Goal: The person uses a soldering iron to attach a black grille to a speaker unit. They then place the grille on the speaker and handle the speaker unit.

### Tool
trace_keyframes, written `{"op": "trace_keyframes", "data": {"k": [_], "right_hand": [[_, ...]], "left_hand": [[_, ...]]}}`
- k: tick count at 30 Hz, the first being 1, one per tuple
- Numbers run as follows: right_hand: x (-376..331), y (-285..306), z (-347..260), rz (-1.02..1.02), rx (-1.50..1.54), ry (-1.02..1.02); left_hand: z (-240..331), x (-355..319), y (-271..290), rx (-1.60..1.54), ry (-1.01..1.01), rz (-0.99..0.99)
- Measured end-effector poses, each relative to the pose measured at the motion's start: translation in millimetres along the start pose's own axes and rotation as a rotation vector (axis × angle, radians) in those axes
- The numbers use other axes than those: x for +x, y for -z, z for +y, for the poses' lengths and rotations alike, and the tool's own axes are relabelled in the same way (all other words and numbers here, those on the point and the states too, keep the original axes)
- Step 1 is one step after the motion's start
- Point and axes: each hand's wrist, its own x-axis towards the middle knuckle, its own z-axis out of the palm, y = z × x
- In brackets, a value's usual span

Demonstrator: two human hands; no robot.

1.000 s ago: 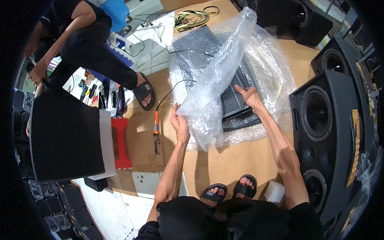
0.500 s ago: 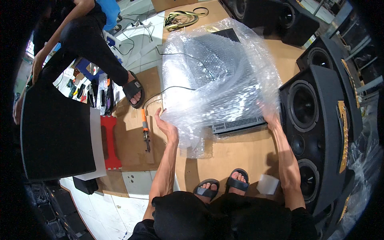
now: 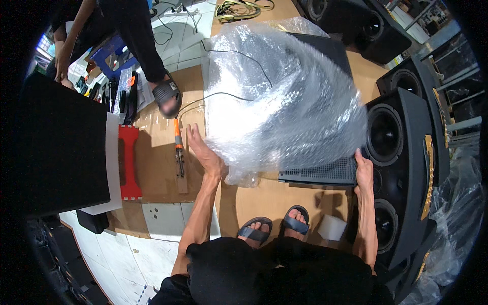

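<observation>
A large clear sheet of bubble wrap lies bunched over a flat black metal equipment case, whose perforated front edge shows toward me. The case's dark top also shows at the far right, beside the wrap. My right hand grips the case's near right corner, thumb on top. At the wrap's left edge my left hand is open, fingers stretched out and holding nothing. Left of that hand lies an orange-handled tool like a soldering iron, on a strip of board. Thin black cables cross onto the wrap.
Black loudspeakers line the right side, with more at the far right. Cardboard covers the floor. A white foam block sits near my feet. At left, another person's sandaled foot stands by a black box and red piece.
The bubble wrap has swung right and toward me, exposing more of the case's far right top. The case's front edge has shifted right. My left hand has moved slightly left.
</observation>
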Motion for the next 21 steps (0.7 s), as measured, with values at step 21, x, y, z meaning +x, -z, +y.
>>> {"op": "trace_keyframes", "data": {"k": [21], "right_hand": [[-169.3,84.3,-132.0,0.357,-0.08,0.097]], "left_hand": [[138.0,-1.5,-149.7,-0.579,-0.132,-1.266]]}}
